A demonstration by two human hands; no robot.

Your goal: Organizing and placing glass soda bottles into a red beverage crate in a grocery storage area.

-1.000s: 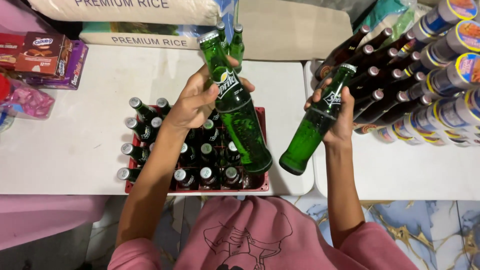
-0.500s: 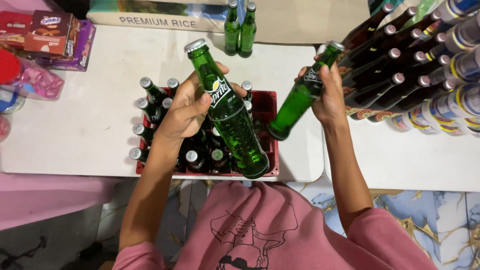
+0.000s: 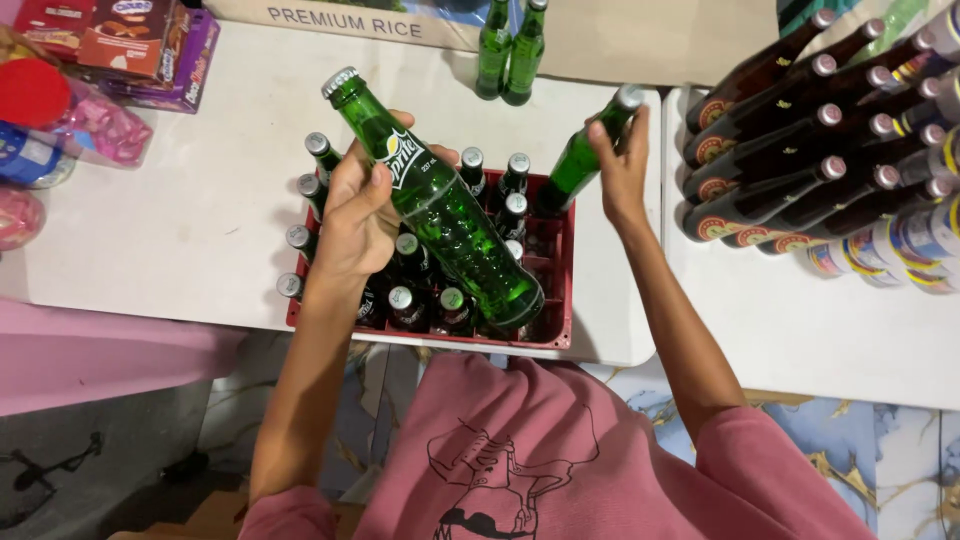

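Note:
My left hand (image 3: pixel 358 210) grips a green glass bottle (image 3: pixel 440 205) by its upper body, held tilted above a red crate (image 3: pixel 556 262) with its cap pointing up and left. My right hand (image 3: pixel 620 165) holds a second green bottle (image 3: pixel 578 158) by the neck, its base down inside the crate's far right corner. The crate sits on a white table (image 3: pixel 180 240) and holds several capped green bottles (image 3: pixel 405 285).
Two more green bottles (image 3: pixel 510 45) stand at the table's far edge by a rice sack (image 3: pixel 350 15). Several brown bottles (image 3: pixel 800 150) and cans (image 3: pixel 900 240) stand on the right. Snack boxes (image 3: pixel 130 40) and candy packs (image 3: pixel 60 125) lie at the left.
My right hand has lowered its green bottle from mid-air down into the crate's far right corner. My left hand still holds its bottle tilted above the crate.

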